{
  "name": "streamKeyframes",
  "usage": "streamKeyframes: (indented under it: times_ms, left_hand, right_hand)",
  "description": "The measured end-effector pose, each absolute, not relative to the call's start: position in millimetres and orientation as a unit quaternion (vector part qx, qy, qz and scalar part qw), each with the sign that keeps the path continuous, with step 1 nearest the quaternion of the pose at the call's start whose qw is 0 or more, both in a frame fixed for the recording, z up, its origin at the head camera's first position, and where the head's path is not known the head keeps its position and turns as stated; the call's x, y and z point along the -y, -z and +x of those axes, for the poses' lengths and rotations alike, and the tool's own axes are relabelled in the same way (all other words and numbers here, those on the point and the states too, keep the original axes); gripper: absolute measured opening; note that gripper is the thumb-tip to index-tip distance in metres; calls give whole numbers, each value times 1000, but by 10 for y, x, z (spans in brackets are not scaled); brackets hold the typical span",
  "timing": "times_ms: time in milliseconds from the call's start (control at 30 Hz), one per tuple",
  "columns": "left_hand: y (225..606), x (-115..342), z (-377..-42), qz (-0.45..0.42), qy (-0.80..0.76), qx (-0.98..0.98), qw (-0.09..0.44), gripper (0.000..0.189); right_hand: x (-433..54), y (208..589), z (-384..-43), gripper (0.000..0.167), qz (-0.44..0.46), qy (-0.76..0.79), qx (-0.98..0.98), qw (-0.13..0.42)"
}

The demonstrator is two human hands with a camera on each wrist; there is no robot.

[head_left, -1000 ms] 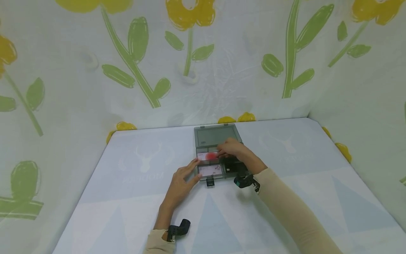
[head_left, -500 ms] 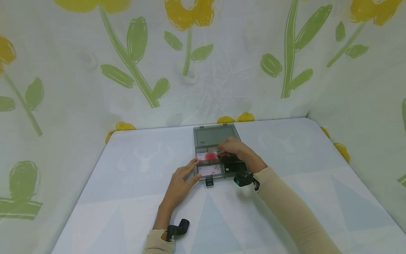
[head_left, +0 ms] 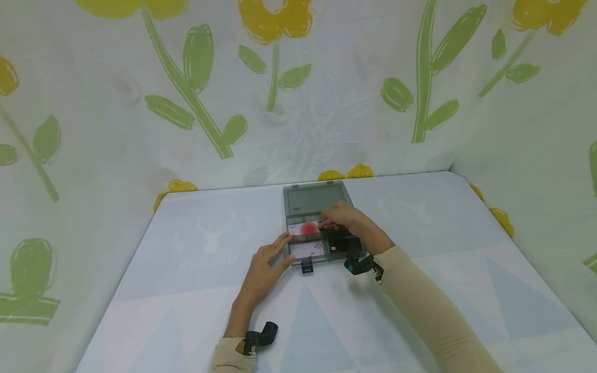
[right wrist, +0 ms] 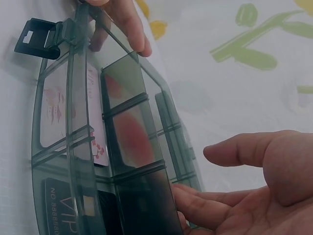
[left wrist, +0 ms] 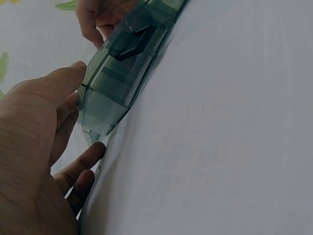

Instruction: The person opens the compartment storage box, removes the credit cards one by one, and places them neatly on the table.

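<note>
A translucent grey-green plastic card box lies on the table with its lid folded open at the back. My left hand touches its left side with extended fingers, thumb at the front left corner. My right hand reaches over the back right compartment. In the right wrist view its fingers dip behind a dark card, with the thumb held apart. A card with a red circle sits back left. Front left holds a pale flowered card, and front right a black VIP card.
A dark latch hangs from the front of the box. The pale printed table runs back to a flowered curtain. Each wrist bears a black camera, such as the left wrist camera.
The head view shifts very slightly. Both hands and the box keep nearly the same places relative to each other.
</note>
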State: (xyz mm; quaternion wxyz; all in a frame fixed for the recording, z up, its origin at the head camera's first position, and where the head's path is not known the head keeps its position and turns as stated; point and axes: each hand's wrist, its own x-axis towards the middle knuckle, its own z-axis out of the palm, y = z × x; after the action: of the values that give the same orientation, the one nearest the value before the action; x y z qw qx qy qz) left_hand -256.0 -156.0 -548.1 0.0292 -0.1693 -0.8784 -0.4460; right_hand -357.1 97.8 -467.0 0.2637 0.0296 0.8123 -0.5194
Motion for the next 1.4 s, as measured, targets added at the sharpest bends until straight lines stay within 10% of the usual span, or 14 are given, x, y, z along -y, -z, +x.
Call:
streamKeyframes:
  times_ms: [1400]
  left_hand:
    - [5509,1559,-2563,-180,445,876,40,57]
  right_hand:
    - [-824,4794,-3579,22,-16,443,-870,215]
